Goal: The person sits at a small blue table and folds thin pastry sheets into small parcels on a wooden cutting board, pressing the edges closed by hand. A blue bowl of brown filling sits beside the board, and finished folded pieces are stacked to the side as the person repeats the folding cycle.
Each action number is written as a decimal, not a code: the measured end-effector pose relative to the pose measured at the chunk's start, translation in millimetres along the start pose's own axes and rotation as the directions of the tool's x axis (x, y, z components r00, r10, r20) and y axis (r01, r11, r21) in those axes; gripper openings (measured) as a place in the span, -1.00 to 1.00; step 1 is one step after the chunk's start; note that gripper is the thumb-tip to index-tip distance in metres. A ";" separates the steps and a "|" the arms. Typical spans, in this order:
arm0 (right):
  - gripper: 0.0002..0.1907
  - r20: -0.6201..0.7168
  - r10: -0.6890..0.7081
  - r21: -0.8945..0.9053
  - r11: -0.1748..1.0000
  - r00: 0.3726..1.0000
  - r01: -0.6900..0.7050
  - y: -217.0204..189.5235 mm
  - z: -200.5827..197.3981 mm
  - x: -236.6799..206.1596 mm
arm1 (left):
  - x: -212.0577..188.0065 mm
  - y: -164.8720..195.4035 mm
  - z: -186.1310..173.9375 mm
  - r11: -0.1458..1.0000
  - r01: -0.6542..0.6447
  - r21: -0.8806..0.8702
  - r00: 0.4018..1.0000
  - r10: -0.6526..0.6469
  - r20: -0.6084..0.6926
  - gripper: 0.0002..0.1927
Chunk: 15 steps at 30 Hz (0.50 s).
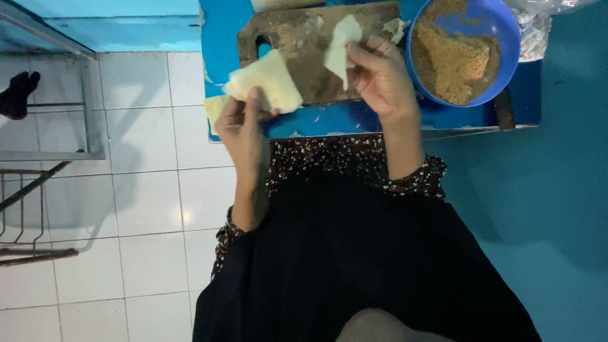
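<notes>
My left hand (240,123) grips a small stack of pale yellow square wrapper sheets (269,82) at the left edge of a blue table (354,117). In my right hand (379,76) a single thin white sheet (341,45) is pinched between the fingers and hangs over a worn brown wooden cutting board (297,38). The two hands are a little apart, both above the board's near edge.
A blue bowl (500,44) of brown crumbs (453,60) stands right of the board. A clear plastic bag (535,28) lies behind it. White floor tiles (145,209) and a metal rack (38,158) are at the left, a blue wall (557,190) at the right.
</notes>
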State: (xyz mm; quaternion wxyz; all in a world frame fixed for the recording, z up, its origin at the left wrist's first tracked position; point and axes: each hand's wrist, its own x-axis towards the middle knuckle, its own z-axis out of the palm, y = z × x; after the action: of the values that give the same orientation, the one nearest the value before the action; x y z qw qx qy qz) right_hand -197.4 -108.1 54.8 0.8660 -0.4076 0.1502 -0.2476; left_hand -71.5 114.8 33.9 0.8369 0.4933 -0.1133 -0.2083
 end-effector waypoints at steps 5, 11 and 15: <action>-0.84 -0.020 -0.142 -0.327 0.936 0.990 0.128 -18.6 6.9 -0.3 | -1.2 16.5 -12.2 1.000 -0.008 0.011 0.998 0.008 -0.067 -0.76; -0.85 0.515 -0.430 -0.851 -0.360 0.742 0.382 10.9 46.3 -3.3 | -1.0 16.3 -12.3 1.000 0.009 0.020 0.998 -0.008 -0.065 -0.77; -0.85 0.574 -0.276 -0.804 -0.367 0.771 0.467 31.3 45.3 -2.7 | -3.0 15.4 -12.5 0.998 0.019 0.059 0.999 -0.017 -0.045 -0.77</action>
State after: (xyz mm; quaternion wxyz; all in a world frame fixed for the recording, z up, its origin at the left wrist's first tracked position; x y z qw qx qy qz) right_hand -169.2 -60.9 58.7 0.1027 -0.9490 0.0813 -0.2869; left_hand -65.5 132.5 41.3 0.8222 0.5236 -0.0965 -0.2014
